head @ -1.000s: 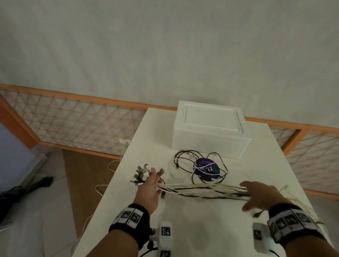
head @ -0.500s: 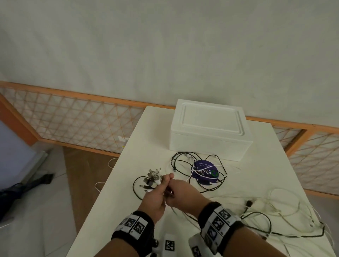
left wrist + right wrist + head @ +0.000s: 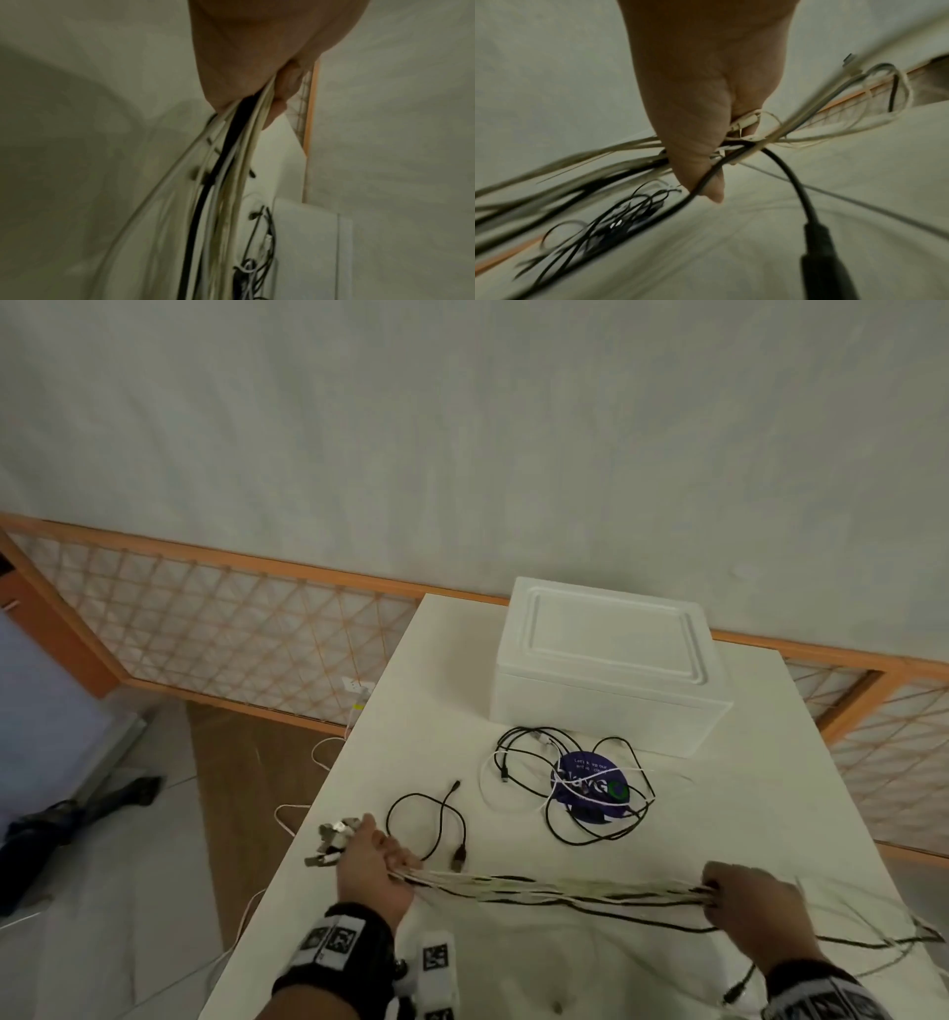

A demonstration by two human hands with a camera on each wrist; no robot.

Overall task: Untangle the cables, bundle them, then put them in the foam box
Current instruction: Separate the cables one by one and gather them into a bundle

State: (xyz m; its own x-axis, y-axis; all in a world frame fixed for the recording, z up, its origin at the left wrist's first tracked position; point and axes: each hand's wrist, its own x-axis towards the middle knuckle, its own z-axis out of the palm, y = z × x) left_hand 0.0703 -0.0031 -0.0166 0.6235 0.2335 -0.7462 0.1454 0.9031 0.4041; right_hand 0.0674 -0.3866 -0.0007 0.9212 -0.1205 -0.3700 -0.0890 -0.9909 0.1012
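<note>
**Hands draw the cable bunch out straight**

The left hand [image 3: 371, 864] is curled tight round the plug end of a bunch of thin white and black cables [image 3: 554, 886], metal connectors fanning out past its knuckles. The right hand [image 3: 751, 909] is closed round the same bunch further along, so it hangs stretched just above the white tabletop [image 3: 667, 845]. The closed white foam box [image 3: 606, 660] stands at the far end.

These cords look light, limp and slippery, so they are best held near the plugs, where nothing slides.

Half a second ago both hands met at the plugs; now the right one has slid away rightward.
</note>
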